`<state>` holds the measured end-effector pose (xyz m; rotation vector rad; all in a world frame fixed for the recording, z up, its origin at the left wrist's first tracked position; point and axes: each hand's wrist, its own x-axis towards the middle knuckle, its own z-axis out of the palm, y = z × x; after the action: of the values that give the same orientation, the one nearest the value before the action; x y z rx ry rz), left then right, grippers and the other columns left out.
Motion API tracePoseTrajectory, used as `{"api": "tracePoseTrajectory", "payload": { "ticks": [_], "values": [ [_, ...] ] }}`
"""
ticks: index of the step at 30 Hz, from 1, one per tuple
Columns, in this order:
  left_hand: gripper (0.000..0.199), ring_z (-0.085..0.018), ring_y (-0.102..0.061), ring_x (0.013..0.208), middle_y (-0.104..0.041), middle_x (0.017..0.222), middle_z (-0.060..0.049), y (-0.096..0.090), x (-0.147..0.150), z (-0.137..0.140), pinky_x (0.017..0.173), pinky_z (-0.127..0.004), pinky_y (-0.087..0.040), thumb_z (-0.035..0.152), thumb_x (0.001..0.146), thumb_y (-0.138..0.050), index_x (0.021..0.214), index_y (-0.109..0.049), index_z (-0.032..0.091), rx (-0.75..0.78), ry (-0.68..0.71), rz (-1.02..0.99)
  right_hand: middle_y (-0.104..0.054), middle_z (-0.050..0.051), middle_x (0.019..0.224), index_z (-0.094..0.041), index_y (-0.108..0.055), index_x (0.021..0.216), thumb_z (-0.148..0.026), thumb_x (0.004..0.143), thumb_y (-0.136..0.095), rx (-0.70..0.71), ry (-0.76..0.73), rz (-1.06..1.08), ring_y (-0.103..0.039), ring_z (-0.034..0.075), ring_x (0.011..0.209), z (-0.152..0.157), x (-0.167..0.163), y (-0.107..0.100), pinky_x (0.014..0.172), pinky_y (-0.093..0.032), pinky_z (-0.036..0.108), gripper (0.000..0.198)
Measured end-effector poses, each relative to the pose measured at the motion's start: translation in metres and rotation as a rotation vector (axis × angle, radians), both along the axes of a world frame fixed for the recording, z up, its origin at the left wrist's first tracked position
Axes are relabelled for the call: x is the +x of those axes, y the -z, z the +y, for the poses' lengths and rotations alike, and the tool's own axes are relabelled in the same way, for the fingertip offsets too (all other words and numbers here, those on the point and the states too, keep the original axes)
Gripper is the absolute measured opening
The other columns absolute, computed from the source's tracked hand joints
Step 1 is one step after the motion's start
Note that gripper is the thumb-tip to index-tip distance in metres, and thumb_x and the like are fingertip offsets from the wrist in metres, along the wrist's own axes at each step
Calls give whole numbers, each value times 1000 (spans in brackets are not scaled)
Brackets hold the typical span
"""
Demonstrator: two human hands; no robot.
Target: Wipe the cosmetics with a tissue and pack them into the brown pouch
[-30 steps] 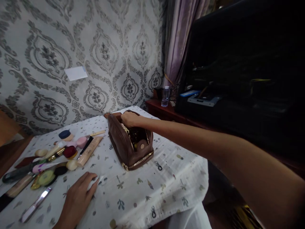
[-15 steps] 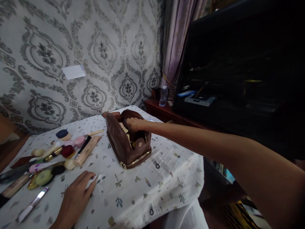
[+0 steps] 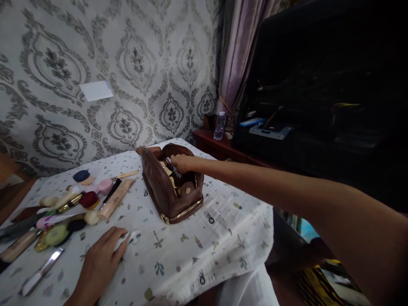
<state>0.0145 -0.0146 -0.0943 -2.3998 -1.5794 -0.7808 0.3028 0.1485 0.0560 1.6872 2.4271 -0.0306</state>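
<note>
Through my remote head-camera feed, nearest is the left hand (image 3: 103, 253), palm down on a white cloth printed with small leaves (image 3: 172, 263); its fingers are loosely bent, thumb apart, gripping nothing that I can see. To its left lies a slim, shiny silver-and-pink stick (image 3: 42, 272). Beyond spreads a loose heap of cosmetics, with a beige squeeze tube (image 3: 119, 198) and a dark-red round pot (image 3: 89, 200) among them. Past the left hand and to its right stands a brown leather-look pouch (image 3: 183, 207), its gold-zipped top gaping. The right hand (image 3: 181, 162) is in that mouth, fingers curled; I cannot tell whether they grip the glinting item (image 3: 176, 172) below them.

I judge that a snag on the zip edge could drag or tip the pouch, and a leftward sweep of the left hand could scatter the heap. The cloth's right edge drops away below the right forearm (image 3: 248, 180); the printed stretch between left hand and pouch offers moving room. Farther back, a clear plastic bottle (image 3: 219, 126) on a dark-red wooden ledge (image 3: 207, 139) and the grey patterned wall (image 3: 130, 55) bound the reach.
</note>
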Motion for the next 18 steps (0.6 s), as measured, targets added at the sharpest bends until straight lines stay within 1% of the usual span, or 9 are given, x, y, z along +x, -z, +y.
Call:
{"api": "tracePoseTrajectory", "payload": {
  "ticks": [4,6,8,11,14,16,18],
  "values": [
    [34,-19,-72,82,-72,92,-3,0,0,0,67,-26,-55,47,97,-40,94,-66,25,-34,-16,-9,-68,25,122,-6,-65,125,-12,85,-63,17,-32,-19,-70,33,109,2,2,7,84,-58,36,40],
    [35,-19,-72,82,-72,91,-2,0,1,-1,68,-26,-55,47,97,-40,93,-66,25,-37,-25,-5,-71,22,118,-8,-69,118,-14,88,-61,41,-65,-23,-70,32,107,3,3,11,85,-57,34,32],
    [34,-19,-72,80,-72,90,-1,0,1,-1,67,-26,-55,47,97,-40,92,-66,25,-32,-27,-4,-72,22,115,-8,-71,113,-14,90,-57,76,-94,-26,-69,32,109,4,2,13,88,-56,35,28],
    [34,-18,-71,77,-72,89,0,-2,3,-1,65,-25,-55,47,98,-39,92,-65,26,-31,-18,-13,-70,26,116,-7,-72,112,-11,91,-54,139,-116,-23,-67,33,113,5,-4,12,91,-55,38,28],
    [36,-17,-72,77,-72,89,0,-2,4,0,65,-25,-54,49,98,-39,92,-65,26,-30,-12,-20,-65,27,125,-7,-70,117,-8,91,-51,174,-137,-3,-64,32,118,9,-11,7,95,-53,39,32],
    [38,-18,-72,79,-72,89,-1,-2,4,0,67,-26,-55,52,98,-38,92,-65,25,-21,-11,-29,-61,26,131,-7,-67,122,-9,91,-54,164,-145,13,-61,33,122,15,-14,5,97,-52,40,34],
    [40,-18,-72,80,-72,90,-1,-2,4,0,69,-26,-55,54,98,-38,92,-65,25,-17,-7,-36,-63,25,130,-8,-67,123,-13,89,-59,126,-136,29,-62,33,121,24,-17,5,97,-52,39,35]
  ]
}}
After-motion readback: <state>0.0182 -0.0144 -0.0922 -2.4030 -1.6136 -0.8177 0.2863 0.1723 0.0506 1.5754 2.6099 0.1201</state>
